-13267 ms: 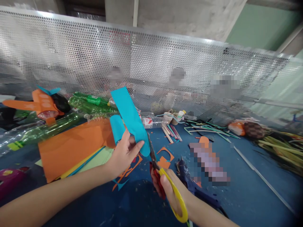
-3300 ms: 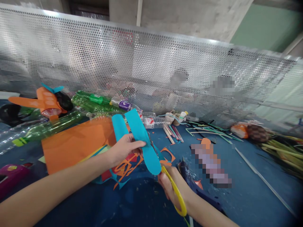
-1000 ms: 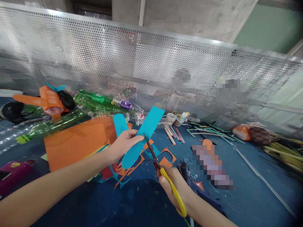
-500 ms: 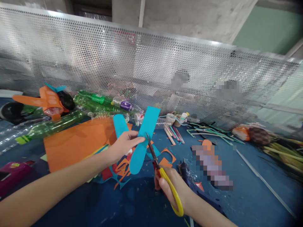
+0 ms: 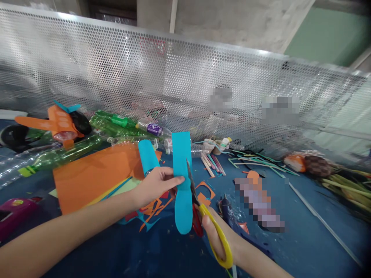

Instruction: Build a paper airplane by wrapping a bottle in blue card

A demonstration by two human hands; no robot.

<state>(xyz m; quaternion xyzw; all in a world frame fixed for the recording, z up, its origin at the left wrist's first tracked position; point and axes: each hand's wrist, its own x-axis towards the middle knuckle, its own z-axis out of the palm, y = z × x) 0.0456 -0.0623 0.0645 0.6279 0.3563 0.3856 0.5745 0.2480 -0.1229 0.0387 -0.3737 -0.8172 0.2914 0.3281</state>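
Note:
My left hand pinches a long blue paper strip near its middle, thumb in front. The strip stands nearly upright, with a rounded lower end and a straight top edge. My right hand grips scissors with one yellow and one red handle. Their blades point up along the strip's right edge, close to my left thumb; whether they touch the paper I cannot tell. Behind my left hand lies a second blue paper piece. Orange and blue paper scraps lie on the table below.
Orange sheets and green plastic bottles lie at left, near an orange paper plane. A dark blue glue gun rests beside my right hand. Markers lie behind it. A perforated metal screen borders the table's back.
The blue strip has swung from leaning right to nearly upright and come slightly lower. Both hands have shifted a little right and down, with the scissors still at its right edge.

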